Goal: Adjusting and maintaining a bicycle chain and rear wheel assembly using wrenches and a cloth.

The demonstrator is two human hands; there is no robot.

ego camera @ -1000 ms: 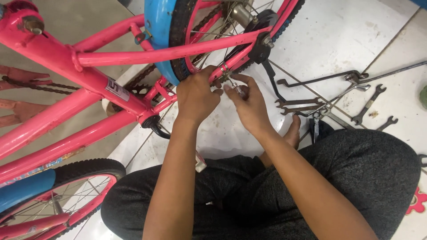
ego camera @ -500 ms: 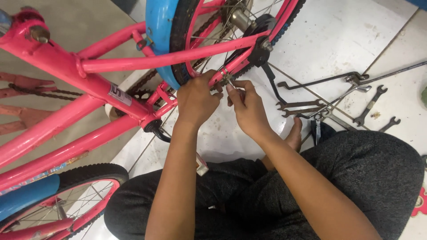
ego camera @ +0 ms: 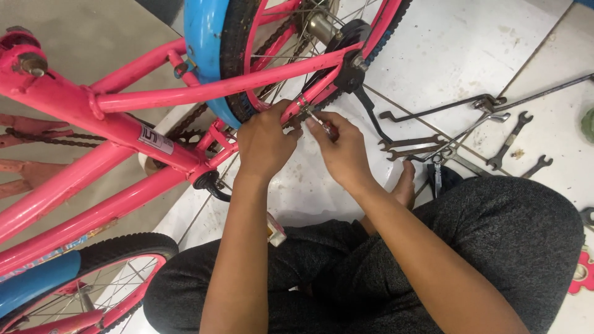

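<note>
A pink bicycle frame (ego camera: 124,148) fills the left half of the head view, with its rear wheel and blue mudguard (ego camera: 207,49) at the top. My left hand (ego camera: 265,143) pinches a small metal clamp (ego camera: 301,106) on the pink chain stay (ego camera: 322,86). My right hand (ego camera: 342,148) is closed around a small red-handled screwdriver (ego camera: 326,127) whose tip points at that clamp. Both hands are close together just below the wheel. My legs in dark grey trousers are folded underneath.
Several open-ended spanners (ego camera: 427,145) and long metal rods (ego camera: 445,108) lie on the white tiled floor (ego camera: 470,49) to the right. The black kickstand (ego camera: 371,111) hangs near my right hand. A second pink bicycle's wheel (ego camera: 80,278) sits at the lower left.
Both hands have stayed at the clamp on the chain stay, with small finger shifts. The view has drifted slightly, so the frame sits a little differently.
</note>
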